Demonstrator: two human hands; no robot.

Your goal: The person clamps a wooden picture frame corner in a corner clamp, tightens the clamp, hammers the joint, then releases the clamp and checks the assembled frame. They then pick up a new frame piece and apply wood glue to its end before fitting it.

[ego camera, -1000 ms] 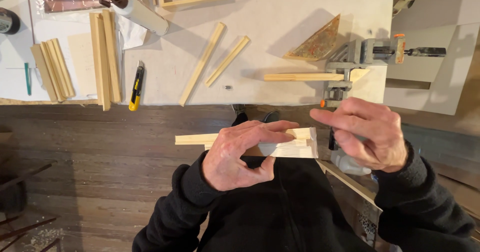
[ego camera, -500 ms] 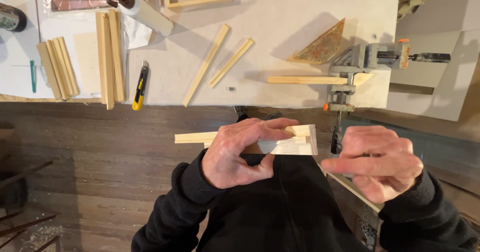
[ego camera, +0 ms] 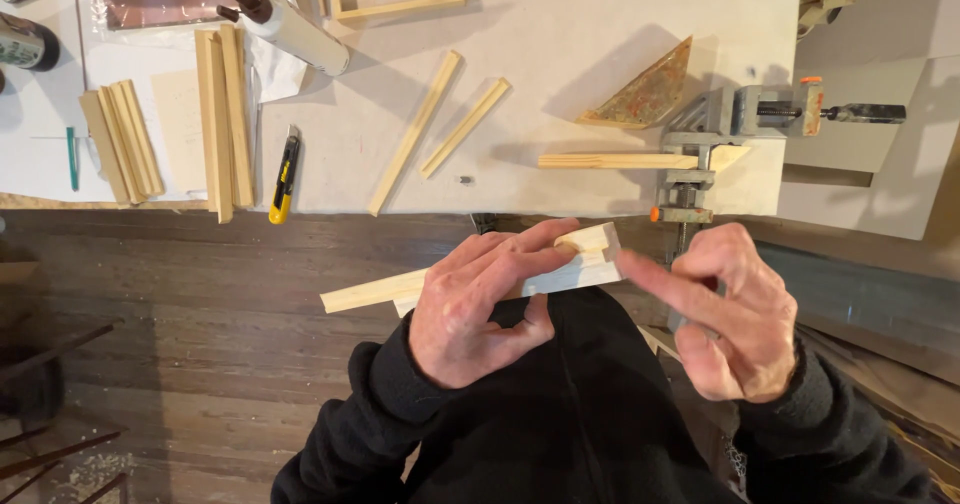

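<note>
Left hand clamped on wood strips, ends aligned; right hand empty, forefinger touching their end, near the tabletop.

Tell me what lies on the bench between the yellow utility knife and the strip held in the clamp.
In the head view, two loose wooden strips lie slanted between the utility knife and the clamped strip, on the white benchtop.

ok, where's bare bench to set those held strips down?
Bare white benchtop lies between the two loose angled wood strips and the mottled triangular wedge. Left end is crowded: stacked strips, glue bottle, yellow utility knife. The grey corner clamp fills the right edge.
</note>
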